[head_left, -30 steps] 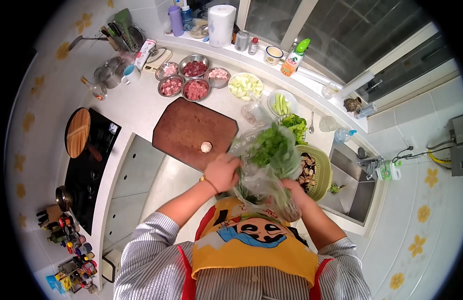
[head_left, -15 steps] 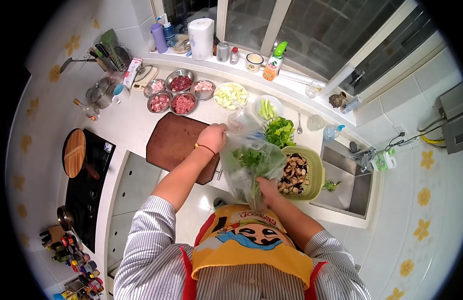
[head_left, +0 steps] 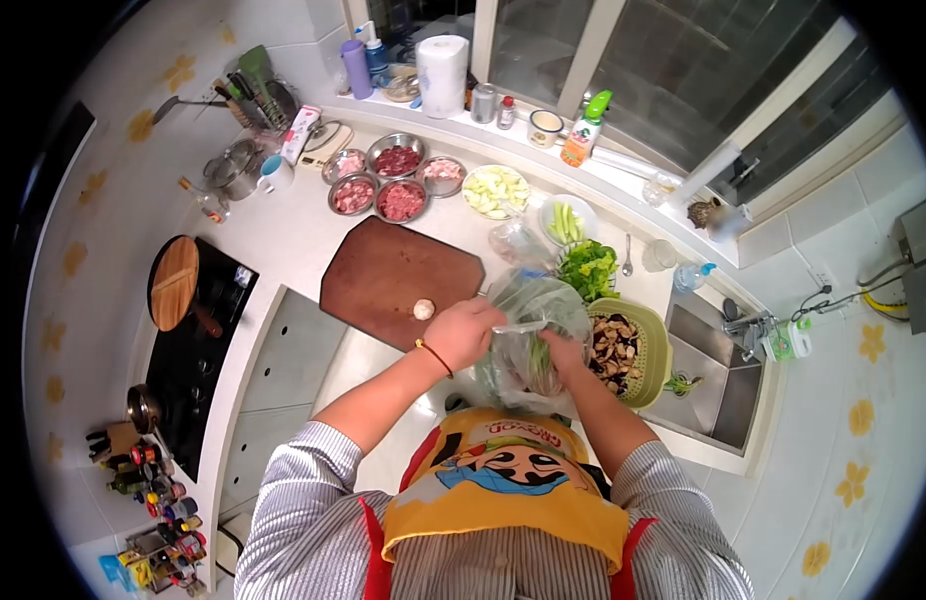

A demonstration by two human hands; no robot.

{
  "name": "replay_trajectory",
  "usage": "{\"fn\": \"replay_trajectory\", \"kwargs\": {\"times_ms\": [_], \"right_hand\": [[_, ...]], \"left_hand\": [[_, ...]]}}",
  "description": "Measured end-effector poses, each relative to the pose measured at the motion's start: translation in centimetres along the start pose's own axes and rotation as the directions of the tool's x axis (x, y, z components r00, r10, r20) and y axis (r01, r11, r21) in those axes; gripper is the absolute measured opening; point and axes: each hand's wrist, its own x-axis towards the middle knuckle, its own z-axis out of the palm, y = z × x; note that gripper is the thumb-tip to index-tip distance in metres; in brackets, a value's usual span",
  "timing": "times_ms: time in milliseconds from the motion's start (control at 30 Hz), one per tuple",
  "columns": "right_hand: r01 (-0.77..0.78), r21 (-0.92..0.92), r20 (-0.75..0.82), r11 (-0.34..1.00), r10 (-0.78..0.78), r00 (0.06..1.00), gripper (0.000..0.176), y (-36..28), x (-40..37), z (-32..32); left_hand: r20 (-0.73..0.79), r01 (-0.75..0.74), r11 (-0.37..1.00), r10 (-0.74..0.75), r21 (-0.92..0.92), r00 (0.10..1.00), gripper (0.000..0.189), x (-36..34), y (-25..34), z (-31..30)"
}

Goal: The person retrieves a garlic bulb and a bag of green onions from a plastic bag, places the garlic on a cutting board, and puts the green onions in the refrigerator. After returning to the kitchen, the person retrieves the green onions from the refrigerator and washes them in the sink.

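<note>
A white table [head_left: 273,230] bends beneath a window [head_left: 723,90], with a stove [head_left: 203,375] on one stretch and a sink [head_left: 718,390] at the far end. The bag [head_left: 523,315] hangs by the table's front edge, between board [head_left: 398,265] and basket [head_left: 658,350]. The left hand's [head_left: 463,335] fingers pinch its rim; the right hand [head_left: 566,358] reaches inside at the greens [head_left: 541,362], fingers partly hidden, their closure impossible to tell. Tabletop shows between board and stove; the basket sits just beside the sink.
</note>
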Motion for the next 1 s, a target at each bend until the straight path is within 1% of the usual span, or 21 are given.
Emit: {"fn": "replay_trajectory", "kwargs": {"times_ms": [33,67,100,133,167,233,300,333,400,433,500,533,567,600,633,700,733,767,833,933,1000], "right_hand": [[0.150,-0.501,0.024,0.852,-0.160,0.987,0.053,0.0,-0.7,0.4],[0.254,-0.856,0.131,0.451,-0.287,0.949,0.057,0.2,-0.8,0.5],[0.259,-0.858,0.143,0.444,-0.278,0.950,0.057,0.6,-0.5,0.4],[0.369,-0.925,0.327,0.086,-0.314,0.891,0.066,1.6,0.6,-0.1],[0.436,-0.855,0.507,-0.281,-0.281,0.815,0.074,1.5,0.2,0.4],[0.455,-0.861,0.497,-0.228,-0.179,0.849,0.080,-0.2,-2.5,0.4],[0.205,-0.971,0.221,-0.122,-0.133,0.966,0.069,-1.6,-7.3,0.3],[0.199,-0.972,0.215,-0.122,-0.129,0.968,0.069,-2.1,-9.5,0.0],[0.240,-0.910,0.242,-0.339,0.036,0.970,0.065,-3.3,-13.4,-0.8],[0.232,-0.912,0.233,-0.338,0.036,0.972,0.065,-4.1,-15.3,-0.9],[0.378,-0.889,0.329,-0.259,0.213,0.920,0.065,-5.6,-18.2,-1.3],[0.371,-0.892,0.323,-0.257,0.211,0.923,0.065,-6.1,-18.6,-1.8],[0.441,-0.865,0.392,-0.239,0.227,0.892,0.054,-6.6,-18.9,-2.4],[0.508,-0.833,0.458,-0.217,0.242,0.855,0.043,-7.0,-19.2,-3.2],[0.503,-0.838,0.454,-0.212,0.238,0.858,0.043,-7.5,-19.5,-4.1],[0.717,-0.656,0.716,-0.236,0.109,0.690,0.025,-9.0,-19.6,-5.6],[0.716,-0.658,0.716,-0.233,0.101,0.691,0.025,-9.6,-19.5,-6.3],[0.739,-0.594,0.750,-0.317,0.113,0.651,0.020,-10.2,-19.3,-6.9],[0.759,-0.515,0.788,-0.399,0.128,0.602,0.017,-11.3,-19.0,-7.8],[0.781,-0.411,0.874,-0.470,0.042,0.485,0.023,-13.5,-19.3,-7.8],[0.905,-0.238,0.917,-0.353,-0.389,0.089,0.027,-16.1,-21.5,-6.7]], "left_hand": [[-0.004,0.011,1.000,-0.011,0.008,1.000,0.024,-0.4,0.4,0.1],[0.005,0.014,0.999,-0.014,-0.043,1.000,0.024,-0.8,1.1,0.3],[0.016,0.021,0.995,-0.019,-0.096,1.000,0.024,-1.4,1.8,0.7],[0.038,-0.007,0.998,0.009,-0.068,0.999,0.024,-2.1,2.0,1.3],[0.033,0.007,0.998,-0.004,-0.066,0.999,0.024,-3.1,2.2,1.8],[0.178,0.127,0.991,-0.133,0.048,0.975,0.024,-4.8,2.3,2.7],[0.235,0.186,0.976,-0.208,0.112,0.949,0.020,-6.1,1.2,3.0],[0.207,0.251,0.960,-0.273,0.124,0.939,0.018,-6.5,0.9,2.6],[0.183,0.311,0.942,-0.330,0.126,0.926,0.016,-6.9,-0.1,1.7],[0.106,0.294,0.956,-0.295,0.026,0.950,0.013,-7.0,-0.7,1.2],[0.028,0.262,0.962,-0.260,-0.078,0.965,0.011,-6.6,-1.4,0.0],[-0.018,0.289,0.930,-0.301,-0.227,0.954,0.010,-6.0,-1.1,-0.9],[-0.055,0.302,0.878,-0.346,-0.371,0.937,0.009,-5.5,-1.1,-1.5],[0.004,0.369,0.728,-0.450,-0.578,0.893,0.007,-5.3,-1.2,-1.6],[0.011,0.368,0.728,-0.444,-0.578,0.896,0.007,-4.9,-1.4,-2.0],[-0.030,0.251,0.821,-0.309,-0.513,0.950,0.006,-3.9,-1.4,-3.0],[0.069,0.307,0.645,-0.366,-0.700,0.928,0.005,-3.6,-1.0,-2.9],[0.072,0.307,0.648,-0.363,-0.697,0.929,0.005,-3.5,-0.1,-2.6],[0.266,0.414,0.236,-0.476,-0.879,0.838,0.006,-3.3,1.8,-2.1],[0.246,0.378,0.287,-0.405,-0.880,0.880,0.018,-2.7,5.3,-1.3],[0.242,0.337,0.342,-0.292,-0.877,0.925,0.042,-2.6,8.1,-0.7]]}}
